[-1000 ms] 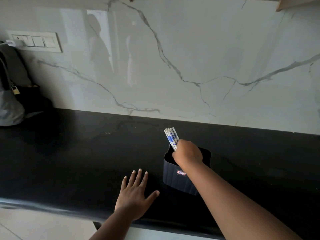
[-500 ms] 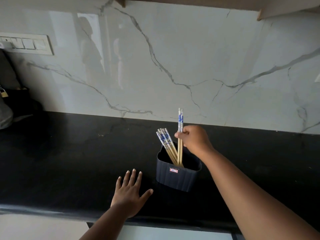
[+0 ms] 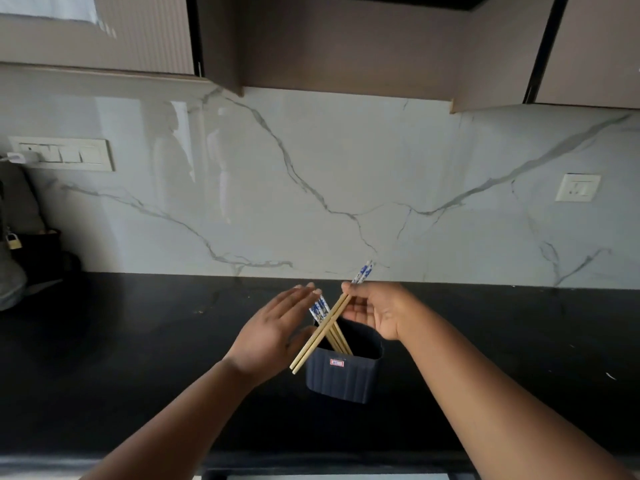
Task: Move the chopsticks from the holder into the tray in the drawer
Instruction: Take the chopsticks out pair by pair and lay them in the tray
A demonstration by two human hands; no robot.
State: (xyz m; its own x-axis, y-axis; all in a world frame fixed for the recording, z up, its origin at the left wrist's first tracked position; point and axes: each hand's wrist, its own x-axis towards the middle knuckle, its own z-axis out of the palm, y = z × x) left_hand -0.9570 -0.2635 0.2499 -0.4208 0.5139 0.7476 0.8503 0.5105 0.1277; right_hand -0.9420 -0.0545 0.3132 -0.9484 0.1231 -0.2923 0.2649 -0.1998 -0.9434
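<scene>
A dark ribbed holder [image 3: 344,374] stands on the black counter. Several wooden chopsticks with blue-and-white tops [image 3: 320,310] lean in it toward the left. My right hand [image 3: 375,311] pinches a pair of chopsticks [image 3: 320,336] near their patterned ends; the pair slants down to the left, clear of the holder. My left hand [image 3: 273,332] is raised beside the holder, fingers straight and together, palm facing the pair's lower tips, which lie against or just in front of it. The drawer and tray are out of sight.
The black counter [image 3: 138,358] runs wall to wall beneath a marble backsplash. A dark bag with a padlock [image 3: 20,244] sits far left. Wall cabinets [image 3: 346,43] hang overhead. A pale strip [image 3: 329,477] shows below the counter's front edge.
My right hand lifted a pair of chopsticks out of the holder and tilted it down to the left. My left hand rose off the counter to the pair's lower tips.
</scene>
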